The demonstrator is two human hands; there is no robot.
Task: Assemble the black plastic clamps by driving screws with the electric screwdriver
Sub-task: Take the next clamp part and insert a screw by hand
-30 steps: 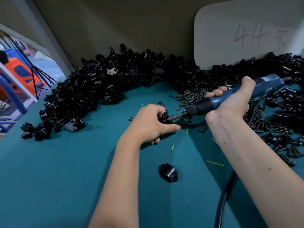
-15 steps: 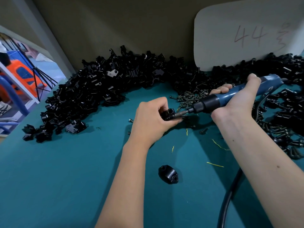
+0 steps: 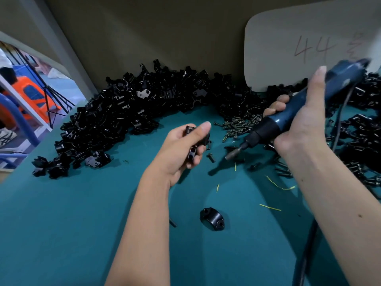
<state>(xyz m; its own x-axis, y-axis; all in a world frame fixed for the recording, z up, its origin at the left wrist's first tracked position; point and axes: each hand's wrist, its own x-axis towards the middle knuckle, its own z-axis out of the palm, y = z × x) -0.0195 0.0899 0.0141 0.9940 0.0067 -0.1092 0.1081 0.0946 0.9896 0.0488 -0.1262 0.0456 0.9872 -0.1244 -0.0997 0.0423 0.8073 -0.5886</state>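
Note:
My left hand (image 3: 183, 147) grips a black plastic clamp (image 3: 195, 141) above the teal table, thumb on top. My right hand (image 3: 303, 120) holds the blue electric screwdriver (image 3: 288, 118) tilted, its bit (image 3: 234, 153) pointing down-left, a short gap away from the clamp. A loose screw (image 3: 210, 157) lies on the table just below the clamp. A pile of screws (image 3: 239, 126) lies behind the bit. A single black clamp half (image 3: 212, 218) lies on the table near me.
A big heap of black clamp parts (image 3: 127, 120) curves along the back from left to right. A white board marked 44 (image 3: 309, 44) leans on the wall. The screwdriver's black cable (image 3: 305, 254) runs down at right. Yellow scraps (image 3: 276, 184) lie on the teal table (image 3: 61, 223).
The screwdriver has pulled back to the right and tilted up, its bit leaving the clamp. My left hand has lifted and turned the clamp.

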